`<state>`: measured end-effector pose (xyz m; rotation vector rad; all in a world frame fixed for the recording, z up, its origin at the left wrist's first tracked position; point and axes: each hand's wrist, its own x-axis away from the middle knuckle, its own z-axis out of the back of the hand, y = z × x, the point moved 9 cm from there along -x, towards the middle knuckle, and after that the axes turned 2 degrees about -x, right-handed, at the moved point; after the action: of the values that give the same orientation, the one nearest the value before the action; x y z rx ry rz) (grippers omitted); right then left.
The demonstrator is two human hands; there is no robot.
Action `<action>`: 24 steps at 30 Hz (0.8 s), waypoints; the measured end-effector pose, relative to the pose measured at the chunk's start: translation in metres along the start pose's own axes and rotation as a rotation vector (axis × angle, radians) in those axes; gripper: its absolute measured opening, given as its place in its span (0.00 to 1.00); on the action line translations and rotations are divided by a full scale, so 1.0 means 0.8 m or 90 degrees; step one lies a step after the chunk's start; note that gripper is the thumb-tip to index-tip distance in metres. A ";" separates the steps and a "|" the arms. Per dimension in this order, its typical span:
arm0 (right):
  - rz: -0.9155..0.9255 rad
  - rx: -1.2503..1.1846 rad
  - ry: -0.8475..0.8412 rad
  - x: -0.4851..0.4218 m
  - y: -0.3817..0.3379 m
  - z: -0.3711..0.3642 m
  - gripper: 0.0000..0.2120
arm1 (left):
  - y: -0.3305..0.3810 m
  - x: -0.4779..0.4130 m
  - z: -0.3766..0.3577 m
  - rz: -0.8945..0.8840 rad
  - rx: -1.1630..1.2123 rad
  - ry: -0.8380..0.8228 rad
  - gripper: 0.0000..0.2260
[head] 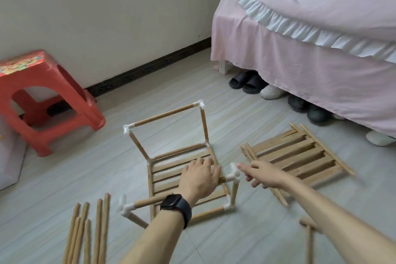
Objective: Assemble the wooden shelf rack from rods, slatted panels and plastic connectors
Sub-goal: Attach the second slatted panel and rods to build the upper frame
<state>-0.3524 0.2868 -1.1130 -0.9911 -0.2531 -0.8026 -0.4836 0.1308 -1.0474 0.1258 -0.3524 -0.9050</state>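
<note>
My left hand (200, 176) is lying flat with relaxed fingers on the slatted panel (165, 174) in the base of the half-built rack (167, 115), pressing it against the floor in front of me. My right hand (264, 174) is reaching in just beside it and gripping nothing, its forefinger stretching toward the white connector (234, 174) on the near right upright; blur is hiding whether they are touching. I am judging that I am finishing the near side, so next that connector needs seating squarely before a cross rod goes in. The far side is standing complete. The near left corner is sagging low beside the loose rods (90, 229), and the spare panels (300, 156) are lying to my right.
</note>
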 end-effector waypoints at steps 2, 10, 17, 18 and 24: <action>-0.022 -0.073 0.027 -0.002 0.058 -0.018 0.26 | 0.033 -0.015 -0.013 -0.036 0.006 -0.004 0.25; -0.230 0.046 0.209 -0.029 0.227 -0.028 0.24 | 0.048 -0.048 -0.056 -0.018 0.009 -0.012 0.28; -0.267 0.206 0.143 -0.071 0.245 -0.048 0.17 | 0.044 -0.050 -0.060 0.008 -0.007 0.005 0.26; -0.264 0.228 0.151 -0.073 0.244 -0.047 0.15 | 0.044 -0.050 -0.060 0.010 -0.003 0.006 0.26; -0.280 0.288 0.142 -0.070 0.248 -0.029 0.18 | 0.045 -0.052 -0.055 0.020 -0.003 0.011 0.20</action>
<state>-0.2554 0.3533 -1.2836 -0.4160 -0.4457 -1.1845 -0.4649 0.1837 -1.0897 0.1241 -0.3354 -0.8726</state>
